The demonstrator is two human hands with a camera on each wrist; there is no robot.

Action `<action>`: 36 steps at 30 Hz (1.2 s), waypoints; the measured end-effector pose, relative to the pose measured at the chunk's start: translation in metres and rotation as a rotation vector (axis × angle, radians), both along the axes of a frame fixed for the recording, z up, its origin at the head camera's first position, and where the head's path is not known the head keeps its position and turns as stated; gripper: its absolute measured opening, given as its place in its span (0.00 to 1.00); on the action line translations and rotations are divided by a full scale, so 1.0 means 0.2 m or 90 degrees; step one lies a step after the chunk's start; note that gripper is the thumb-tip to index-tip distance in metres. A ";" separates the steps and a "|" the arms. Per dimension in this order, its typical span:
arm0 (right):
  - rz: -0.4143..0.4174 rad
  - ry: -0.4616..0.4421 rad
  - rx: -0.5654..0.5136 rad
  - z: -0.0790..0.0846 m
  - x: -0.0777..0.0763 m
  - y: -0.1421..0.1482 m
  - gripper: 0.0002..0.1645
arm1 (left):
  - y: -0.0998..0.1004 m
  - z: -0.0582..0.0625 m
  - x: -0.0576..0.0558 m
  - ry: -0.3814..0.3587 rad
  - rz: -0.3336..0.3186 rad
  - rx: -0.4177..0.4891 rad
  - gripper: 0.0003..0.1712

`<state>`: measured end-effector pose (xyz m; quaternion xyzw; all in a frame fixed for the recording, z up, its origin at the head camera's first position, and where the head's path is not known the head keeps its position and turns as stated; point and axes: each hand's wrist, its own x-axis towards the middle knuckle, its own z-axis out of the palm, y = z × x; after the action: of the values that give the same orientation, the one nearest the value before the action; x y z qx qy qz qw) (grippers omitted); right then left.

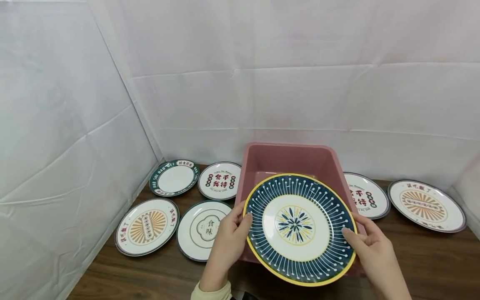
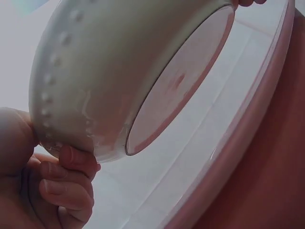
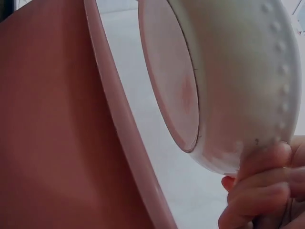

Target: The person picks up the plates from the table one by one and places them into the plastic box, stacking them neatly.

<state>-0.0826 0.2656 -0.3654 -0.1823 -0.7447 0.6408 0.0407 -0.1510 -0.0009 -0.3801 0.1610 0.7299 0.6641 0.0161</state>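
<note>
Both hands hold a round plate (image 1: pixel 296 229) by opposite sides of its rim. Its wide dark blue border carries white dotted lines, the edge is yellow, and a blue and yellow flower marks the white middle. On the left side the left hand (image 1: pixel 230 237) has its thumb on top, with curled fingers under the rim in the left wrist view. At the right the right hand (image 1: pixel 371 243) grips the same way, its fingers (image 3: pixel 259 167) beneath. The plate is tilted toward the head camera, above a pink rectangular tub (image 1: pixel 290 156) whose near part it hides. Both wrist views show the plate's pale underside (image 2: pixel 109 71).
Left of the tub lie a green-rimmed plate (image 1: pixel 174 178), a red-lettered plate (image 1: pixel 204 185), a sunburst plate (image 1: pixel 125 246) and a plate with a lobed emblem (image 1: pixel 187 243). To the right are another red-lettered plate (image 1: pixel 354 179) and another sunburst plate (image 1: pixel 453 214). White cloth (image 1: pixel 300 100) hangs behind the wooden table (image 1: pixel 123 279).
</note>
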 end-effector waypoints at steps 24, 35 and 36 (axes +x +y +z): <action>0.098 0.089 0.310 0.24 -0.38 0.14 0.37 | 0.11 0.22 -0.40 0.042 0.047 -0.313 0.22; 0.057 0.087 0.365 0.15 -0.51 0.15 0.32 | 0.24 0.14 -0.53 0.096 0.124 -0.397 0.22; 0.058 0.080 0.375 0.14 -0.52 0.15 0.32 | 0.24 0.12 -0.54 0.105 0.131 -0.396 0.22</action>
<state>-0.1859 0.2954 -0.3371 -0.0893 -0.9019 0.4083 0.1091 -0.2592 0.0480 -0.3552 0.1269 0.9089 0.3924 -0.0619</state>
